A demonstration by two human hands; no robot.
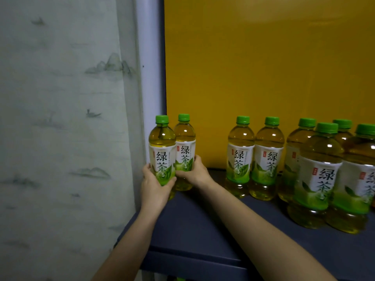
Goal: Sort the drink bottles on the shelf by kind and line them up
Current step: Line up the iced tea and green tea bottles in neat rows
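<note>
- The rightmost green tea bottle is cut off by the frame edge.
- The left hand has its fingers wrapped round the corner bottle at the shelf's left end.
- The right hand has its fingers clamped on the neighbouring bottle, just beside the first.

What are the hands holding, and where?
The left hand grips the left green tea bottle, the right hand the bottle beside it, both around the lower label.

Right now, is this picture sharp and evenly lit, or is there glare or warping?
Head view: dim light; small glare spots on the green tea bottles; labels sharp, including those gripped by the left hand and right hand; wide-angle warp bows the shelf post.
</note>
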